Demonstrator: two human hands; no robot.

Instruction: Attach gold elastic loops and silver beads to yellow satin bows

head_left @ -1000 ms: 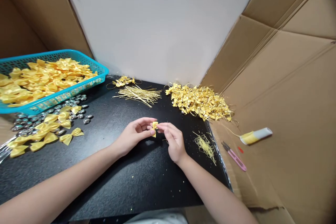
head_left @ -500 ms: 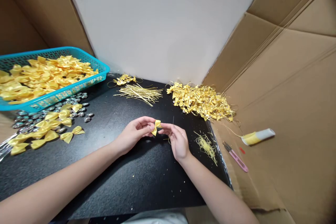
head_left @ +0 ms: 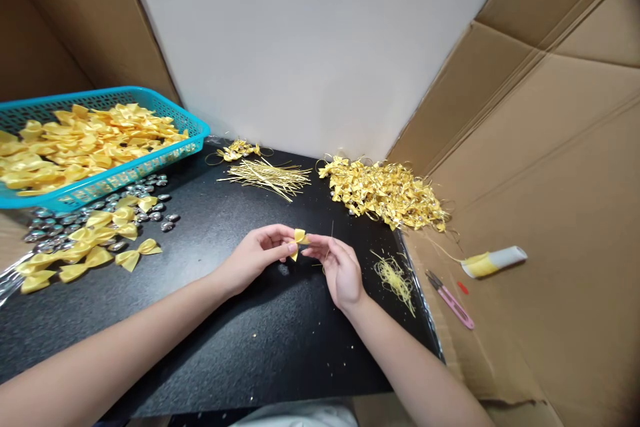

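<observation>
Over the black tabletop (head_left: 210,360), my left hand (head_left: 257,257) pinches a small yellow ribbon bow (head_left: 299,236) between thumb and fingers. My right hand (head_left: 344,270) is closed on a thin gold cord (head_left: 333,230), one end sticking up past the thumb and a bit showing under the fingers. Its outstretched fingertips touch the bow's right side. Whether the cord passes round the bow is hidden by the fingers. More yellow bows (head_left: 96,255) and silvery beads (head_left: 169,219) lie to the left. Beyond my hands is a bundle of cut gold cords (head_left: 267,177).
A turquoise basket (head_left: 200,137) of bows stands at the left. Finished-looking bows with beads form a heap (head_left: 385,193) at the back right, near a small cluster (head_left: 239,150). Thread scraps (head_left: 395,280), pink thread snips (head_left: 456,305) and a thread spool (head_left: 495,260) lie right.
The bow has turned slightly in my left fingers, and my left thumb sits a little lower on it. My right hand has barely moved, still with the cord.
</observation>
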